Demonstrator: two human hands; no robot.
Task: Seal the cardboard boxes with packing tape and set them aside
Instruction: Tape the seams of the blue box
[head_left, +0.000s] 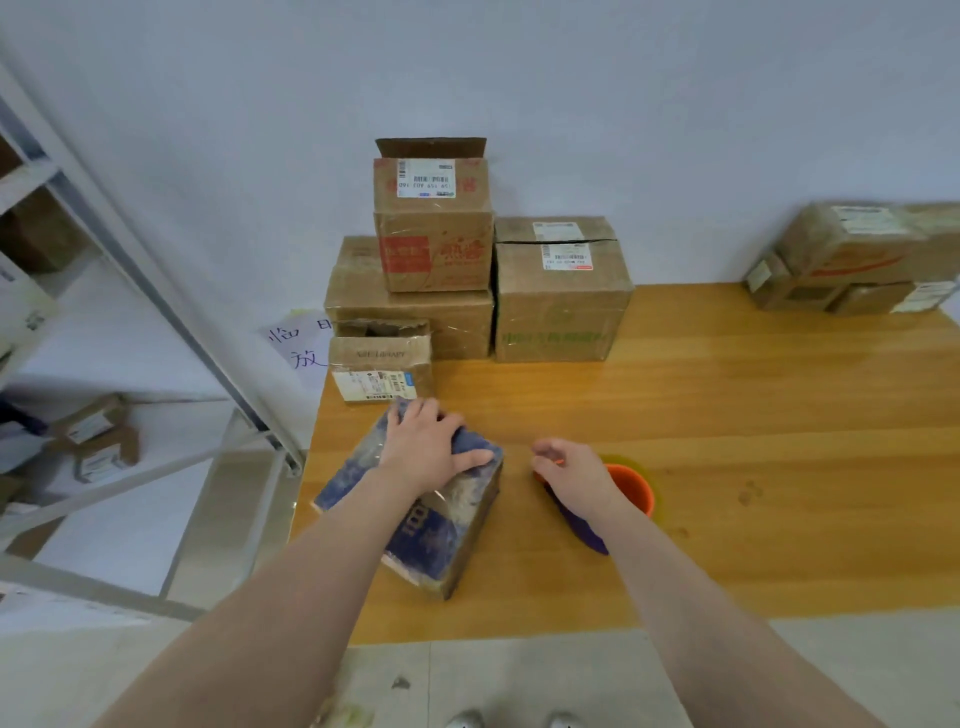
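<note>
Head view, looking down at a wooden table (727, 415). Your left hand (426, 452) lies flat on top of a blue-printed cardboard box (441, 530), fingers spread and thumb out, pressing and not gripping. The box sits near the table's front-left corner, turned at an angle, with one corner close to the front edge.

Your right hand (576, 478) covers a tape dispenser (631, 488) just right of the box. The orange roll and a purple handle show around the hand. The fingers curl over it, but you cannot tell whether they have closed on it.

The box looks light and worn, with scuffed print and soft, slightly crushed walls — expect the top to give under pressure. Glossy old tape on its surface may be slippery. Hold it by pressing down near the seam, or grip the two long sides where the corners are stiffest.

Room is tight on the left, where the table edge drops off beside a metal shelf frame (156, 291). A small box (382, 364) stands just behind the left hand, and stacked boxes (561, 312) line the wall. The right half of the table is bare wood — probably the safest place to slide the box.
</note>
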